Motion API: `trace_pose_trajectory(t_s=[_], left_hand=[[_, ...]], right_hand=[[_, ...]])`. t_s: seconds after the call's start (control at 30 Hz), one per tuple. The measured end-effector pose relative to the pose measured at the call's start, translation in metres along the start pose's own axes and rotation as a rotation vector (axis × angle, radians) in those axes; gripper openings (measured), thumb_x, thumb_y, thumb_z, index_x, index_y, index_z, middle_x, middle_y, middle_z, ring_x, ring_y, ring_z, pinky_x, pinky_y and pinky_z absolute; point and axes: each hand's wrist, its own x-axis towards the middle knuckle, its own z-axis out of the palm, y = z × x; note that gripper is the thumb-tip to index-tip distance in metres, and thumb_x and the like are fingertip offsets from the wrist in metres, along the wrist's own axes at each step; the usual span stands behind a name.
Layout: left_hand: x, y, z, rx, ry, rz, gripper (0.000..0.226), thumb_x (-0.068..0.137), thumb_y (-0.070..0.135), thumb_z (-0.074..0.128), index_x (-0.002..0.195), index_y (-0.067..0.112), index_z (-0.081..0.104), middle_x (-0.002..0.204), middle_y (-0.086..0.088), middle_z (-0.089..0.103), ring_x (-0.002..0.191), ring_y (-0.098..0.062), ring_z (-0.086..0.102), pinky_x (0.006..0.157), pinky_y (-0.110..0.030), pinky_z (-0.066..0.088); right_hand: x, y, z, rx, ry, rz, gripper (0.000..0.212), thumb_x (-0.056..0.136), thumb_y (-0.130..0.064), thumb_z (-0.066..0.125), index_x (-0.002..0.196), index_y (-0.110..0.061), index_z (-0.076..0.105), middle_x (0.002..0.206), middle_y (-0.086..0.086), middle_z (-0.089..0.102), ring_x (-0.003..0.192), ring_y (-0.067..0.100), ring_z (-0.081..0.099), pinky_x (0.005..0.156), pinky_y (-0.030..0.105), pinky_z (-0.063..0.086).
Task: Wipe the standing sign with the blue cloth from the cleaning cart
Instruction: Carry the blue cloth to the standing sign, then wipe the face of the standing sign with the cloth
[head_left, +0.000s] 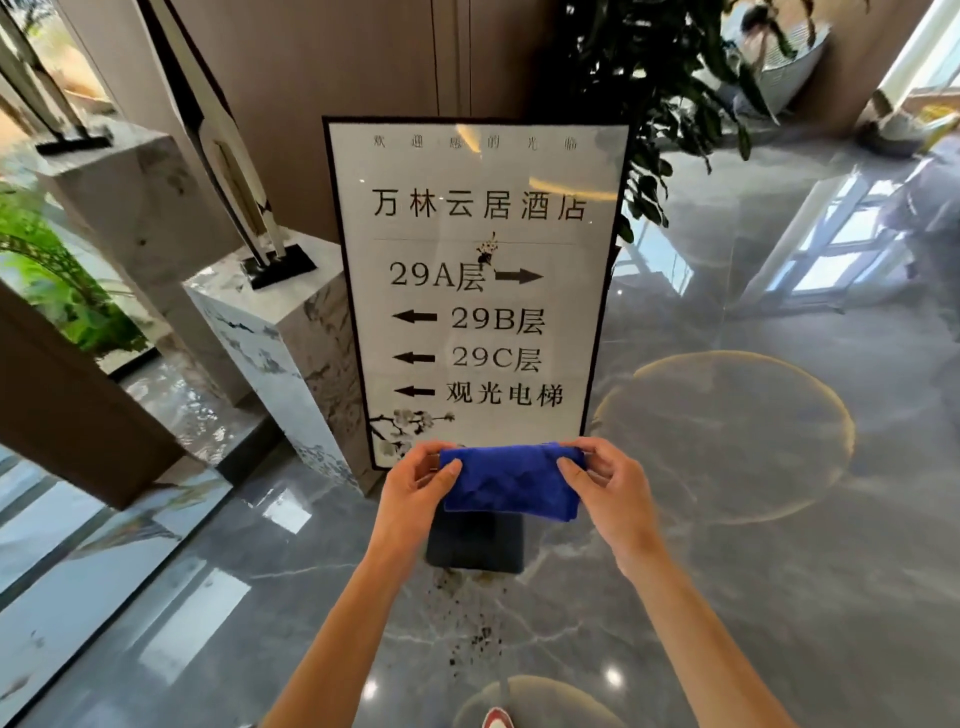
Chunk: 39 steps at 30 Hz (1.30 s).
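Standing sign (475, 291), a black-framed hotel wayfinding board printed with floor numbers and arrows, rises upright on a dark base (475, 545) in a marble-floored lobby as a person prepares to clean it. At the far left, tall sculptures sit on veined stone plinths (280, 338) just beside the sign's left edge. The person's left hand (415, 480) pinches one end of the blue cloth (511, 480), thumb over the front and fingers curled behind; the right hand (605, 480) pinches the other end the same way. Between them the cloth hangs folded into a thick band, held in front of the sign's lower edge and above its base; whether it touches the glass cannot be told from this angle. A leafy potted plant (649, 104) stands behind the sign's right side, and the polished floor (753, 415) mirrors windows and ring lights further right.

The cloth appears to be already fetched and is being folded or squared up, so wiping seems not yet begun. The next move likely calls for gathering the pad into one hand and pressing it flat to the panel, probably starting high, with care not to rock the free-standing board.
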Motion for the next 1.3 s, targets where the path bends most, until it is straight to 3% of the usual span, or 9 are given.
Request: trace_pose_trajectory(t_s=[0.2,0.27,0.37,0.5,0.67,0.8,0.9,1.1,1.3], left_hand=[[0.044,0.001,0.004,-0.031,-0.014,-0.027,0.017,0.095,0.015,0.067,0.101,0.031,0.071,0.102,0.005,0.075,0.091,-0.008,0.071,0.074,-0.022,0.058],[0.058,0.003,0.005,-0.079,-0.023,-0.063,0.014,0.092,0.029,0.07,0.106,0.029,0.07,0.108,0.006,0.073,0.096,-0.009,0.07,0.074,-0.024,0.057],[0.079,0.008,0.007,-0.151,-0.042,-0.1,0.035,0.079,0.047,0.075,0.106,0.025,0.069,0.111,0.005,0.072,0.099,-0.014,0.07,0.075,-0.033,0.055],[0.109,0.011,0.002,-0.217,-0.069,-0.087,0.03,0.08,0.03,0.078,0.107,0.024,0.07,0.113,-0.001,0.073,0.103,-0.02,0.072,0.074,-0.031,0.059],[0.141,0.012,-0.011,-0.272,-0.132,-0.093,0.026,0.086,0.017,0.074,0.111,0.022,0.071,0.119,0.0,0.072,0.107,-0.021,0.07,0.074,-0.026,0.058],[0.158,0.003,-0.024,-0.281,-0.198,-0.152,0.025,0.091,0.007,0.068,0.112,0.02,0.07,0.122,-0.005,0.07,0.111,-0.029,0.068,0.082,-0.04,0.059],[0.166,0.004,-0.028,-0.282,-0.266,-0.176,0.026,0.09,0.006,0.068,0.112,0.019,0.07,0.122,-0.006,0.07,0.111,-0.03,0.068,0.084,-0.043,0.058],[0.175,0.007,-0.029,-0.337,-0.308,-0.193,0.028,0.084,0.012,0.074,0.111,0.017,0.072,0.12,-0.01,0.071,0.109,-0.03,0.069,0.078,-0.034,0.058],[0.178,0.009,-0.021,-0.346,-0.33,-0.204,0.028,0.083,0.011,0.074,0.111,0.015,0.072,0.118,-0.012,0.072,0.105,-0.029,0.071,0.077,-0.032,0.059]], right_hand=[[0.045,0.005,0.009,0.21,0.006,0.075,0.026,0.091,-0.002,0.07,0.103,-0.026,0.071,0.1,-0.007,0.079,0.095,0.01,0.075,0.071,0.018,0.058],[0.056,0.004,0.013,0.281,-0.004,0.104,0.026,0.092,-0.001,0.069,0.1,-0.026,0.07,0.103,0.0,0.079,0.098,0.016,0.075,0.072,0.024,0.06],[0.072,0.0,0.023,0.457,0.002,0.164,0.022,0.092,0.0,0.066,0.099,-0.021,0.066,0.11,0.009,0.077,0.102,0.025,0.074,0.077,0.037,0.061],[0.09,-0.005,0.041,0.754,0.004,0.248,0.027,0.084,-0.001,0.07,0.101,-0.015,0.055,0.108,0.012,0.074,0.095,0.026,0.073,0.066,0.031,0.06],[0.104,0.001,0.067,0.976,-0.164,0.367,0.051,0.093,-0.01,0.063,0.142,0.001,0.05,0.14,0.025,0.058,0.127,0.039,0.059,0.095,0.042,0.056],[0.1,0.018,0.095,1.207,-0.197,0.435,0.057,0.09,-0.023,0.073,0.139,0.0,0.056,0.141,0.026,0.057,0.124,0.039,0.062,0.094,0.047,0.056],[0.097,0.026,0.112,1.265,-0.221,0.443,0.05,0.092,-0.032,0.071,0.132,-0.004,0.064,0.14,0.027,0.058,0.126,0.043,0.06,0.097,0.052,0.053],[0.103,0.034,0.128,1.244,-0.185,0.517,0.055,0.094,-0.027,0.067,0.142,-0.006,0.054,0.148,0.029,0.049,0.134,0.048,0.051,0.106,0.058,0.044],[0.109,0.037,0.118,1.248,-0.326,0.631,0.051,0.102,-0.033,0.054,0.147,-0.008,0.049,0.152,0.024,0.046,0.139,0.045,0.046,0.114,0.056,0.036]])
